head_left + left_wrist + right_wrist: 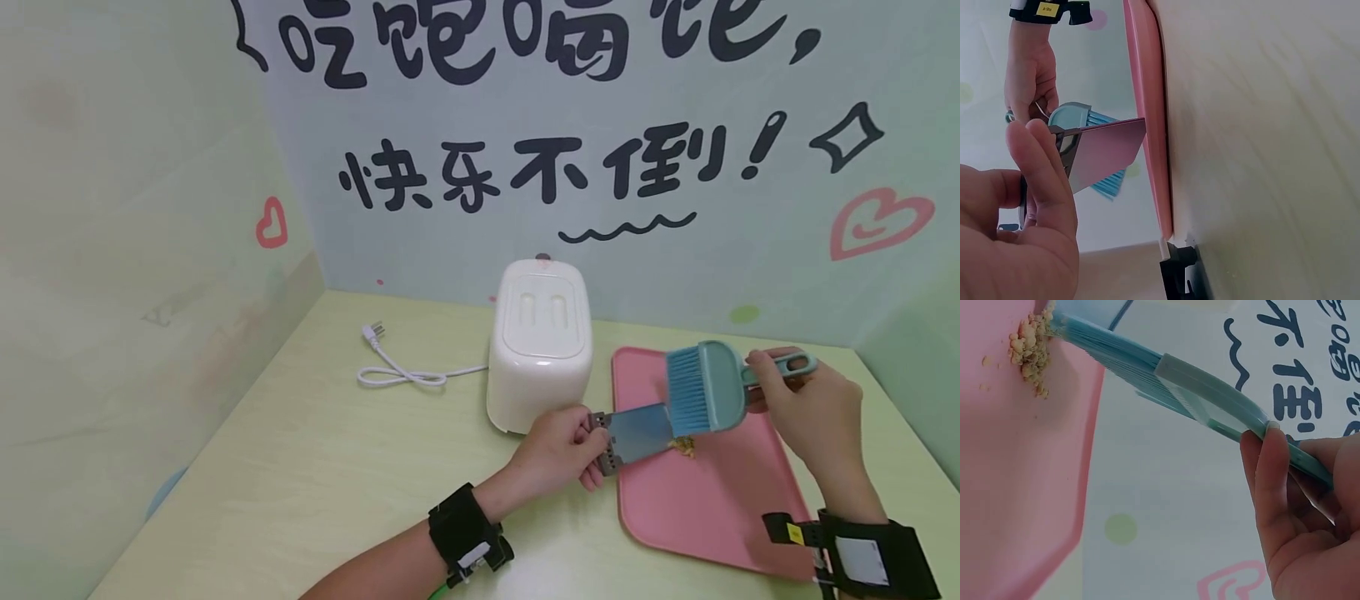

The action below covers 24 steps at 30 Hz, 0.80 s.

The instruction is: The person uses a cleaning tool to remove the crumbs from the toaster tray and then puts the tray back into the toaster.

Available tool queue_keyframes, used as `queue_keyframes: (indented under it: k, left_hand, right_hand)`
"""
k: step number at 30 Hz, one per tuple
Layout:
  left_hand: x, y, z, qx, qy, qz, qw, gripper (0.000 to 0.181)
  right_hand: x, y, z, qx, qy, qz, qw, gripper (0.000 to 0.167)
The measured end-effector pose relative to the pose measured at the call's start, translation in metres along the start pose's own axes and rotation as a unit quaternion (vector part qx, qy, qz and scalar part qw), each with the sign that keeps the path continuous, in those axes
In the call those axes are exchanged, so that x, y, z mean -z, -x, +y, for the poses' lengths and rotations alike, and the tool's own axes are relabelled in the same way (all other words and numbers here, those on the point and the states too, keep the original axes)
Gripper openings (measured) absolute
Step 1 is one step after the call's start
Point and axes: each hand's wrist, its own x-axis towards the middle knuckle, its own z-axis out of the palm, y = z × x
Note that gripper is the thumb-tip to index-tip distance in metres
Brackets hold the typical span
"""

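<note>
A flat metal crumb tray (640,433) is gripped at its near end by my left hand (558,446), between thumb and fingers. It slants over the left part of a pink tray (720,517). My right hand (817,412) holds a blue hand brush (724,385) by its handle, with fingers and thumb pinching it in the right wrist view. The bristles (687,392) reach down at the far end of the crumb tray. Below the bristle tips, a small heap of yellowish crumbs (1030,350) lies on the pink tray.
Behind my left hand stands a white toaster (540,342) with its top covered. Its white cord and plug (401,373) lie looped on the pale wooden table (300,467) to the left. A wall with large lettering closes off the back.
</note>
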Motion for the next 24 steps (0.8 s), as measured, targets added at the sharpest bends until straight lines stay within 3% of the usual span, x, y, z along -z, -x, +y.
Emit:
queue_keyframes:
  k: [5,14,21,24]
  left_hand:
    - [0.0,0.0,0.0,-0.009,-0.015,-0.002,0.9998,0.021]
    - [0.0,0.0,0.0,-0.01,-0.016,0.0,0.9998,0.021]
    - [0.001,-0.001,0.0,-0.009,-0.013,0.006,0.9999,0.021]
    - [0.002,0.0,0.001,-0.016,0.003,0.012,0.9998,0.019]
  right_hand:
    - [-0.002,0.001,-0.003,-0.02,-0.022,0.027,0.9992,0.036]
    - [-0.003,0.002,0.001,0.027,-0.008,-0.009,0.9996,0.029]
    - [0.003,0.002,-0.009,-0.017,-0.05,0.02,0.9984,0.035]
    - [0.003,0.003,-0.012,-0.01,-0.069,0.013,0.9975,0.034]
